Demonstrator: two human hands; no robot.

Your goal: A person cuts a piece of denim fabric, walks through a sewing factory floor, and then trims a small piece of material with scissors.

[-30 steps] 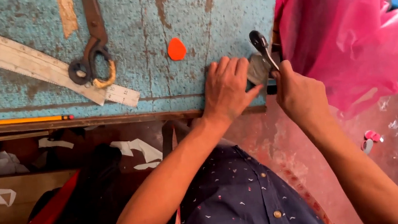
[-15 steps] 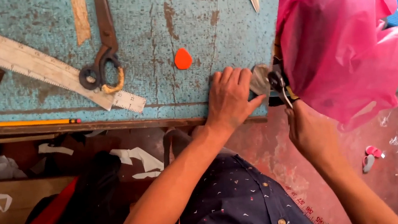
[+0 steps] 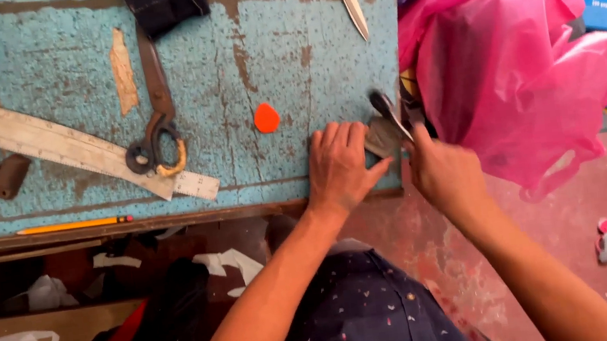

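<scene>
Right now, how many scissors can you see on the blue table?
2. The rusty scissors lie beside the curved ruler; the right hand holds a second pair at the table's edge. Others may be hidden.

The table (image 3: 282, 57) has rough, worn blue paint with brown wood showing through. The scissors (image 3: 153, 112) are dull dark metal. The bag (image 3: 515, 67) is thin, shiny pink plastic. The ruler (image 3: 61, 142) looks like pale, matt wood.

Bright, even light, soft shadows; the right hand (image 3: 443, 173) is motion-blurred.
</scene>
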